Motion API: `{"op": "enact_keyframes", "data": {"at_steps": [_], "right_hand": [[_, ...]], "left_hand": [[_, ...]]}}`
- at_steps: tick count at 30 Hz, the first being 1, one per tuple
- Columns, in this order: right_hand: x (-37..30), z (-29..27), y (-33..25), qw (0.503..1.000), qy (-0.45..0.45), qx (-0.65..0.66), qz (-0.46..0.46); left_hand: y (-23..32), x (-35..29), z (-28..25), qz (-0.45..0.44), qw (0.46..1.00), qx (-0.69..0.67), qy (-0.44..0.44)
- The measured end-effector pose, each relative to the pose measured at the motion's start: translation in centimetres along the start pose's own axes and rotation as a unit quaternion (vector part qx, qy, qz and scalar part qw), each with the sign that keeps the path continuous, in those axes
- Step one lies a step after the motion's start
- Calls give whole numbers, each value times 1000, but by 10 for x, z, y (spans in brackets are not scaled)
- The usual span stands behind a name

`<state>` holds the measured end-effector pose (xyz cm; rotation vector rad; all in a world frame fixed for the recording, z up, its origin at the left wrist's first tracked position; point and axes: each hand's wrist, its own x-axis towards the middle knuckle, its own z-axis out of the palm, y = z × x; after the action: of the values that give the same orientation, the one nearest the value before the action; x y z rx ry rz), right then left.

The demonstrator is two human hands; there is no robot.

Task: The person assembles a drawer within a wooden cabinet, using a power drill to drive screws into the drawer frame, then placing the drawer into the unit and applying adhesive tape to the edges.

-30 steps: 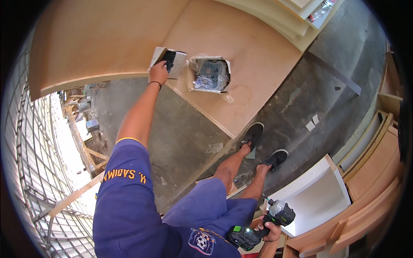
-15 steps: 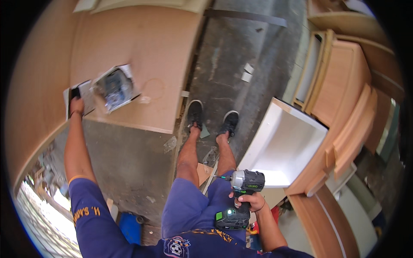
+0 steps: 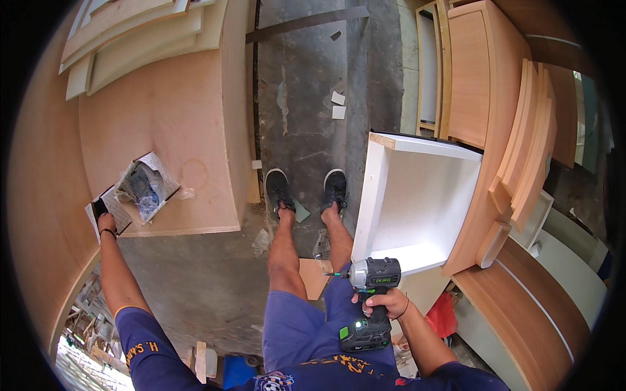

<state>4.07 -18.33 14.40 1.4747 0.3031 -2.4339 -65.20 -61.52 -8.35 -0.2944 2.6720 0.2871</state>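
Drill in the right hand, left hand in a small carton

On the head camera I have my right hand (image 3: 389,303) at the near side, right of the middle, with its fingers wrapped firmly around the grip of a black and grey drill (image 3: 374,272). The drill's bit points left, over the thigh, and a small light glows on its battery.

Well apart, on the left, my left arm reaches out and my left hand (image 3: 107,223) is at a small open carton (image 3: 122,226), against a dark item (image 3: 99,208). The fingertips are hidden, so I can't make out how far they are closed or whether they have hold of it.

Just right of that carton is a larger open box (image 3: 171,188) with clear plastic (image 3: 145,190) bunched inside. Both are on a wooden surface (image 3: 150,117), toward its near edge. Boards (image 3: 140,32) are stacked at its far end.

Between the wood and the right side, I see two dark shoes (image 3: 279,189) on the grey floor (image 3: 306,140), with white scraps (image 3: 338,112) farther off. On the right, a white open-fronted box (image 3: 424,195) lies just beyond the drill, and curved wooden pieces (image 3: 525,137) rest farther right.
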Motion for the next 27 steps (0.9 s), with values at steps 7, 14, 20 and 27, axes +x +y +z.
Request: {"op": "enact_keyframes", "data": {"at_steps": [7, 14, 20, 27], "right_hand": [[-10, 2, 1, 999, -25, -22, -8], [-32, -10, 0, 994, -19, 45, -98], [-55, -34, -23, 981, 11, 86, -171], [-68, -86, -46, 983, 86, 51, -151]], "left_hand": [[25, -64, -14, 30, 991, 38, 125], [51, -223, -3, -56, 903, -419, -81], [176, -471, 48, -119, 732, -557, -374], [265, -651, 134, -267, 547, -576, -545]]}}
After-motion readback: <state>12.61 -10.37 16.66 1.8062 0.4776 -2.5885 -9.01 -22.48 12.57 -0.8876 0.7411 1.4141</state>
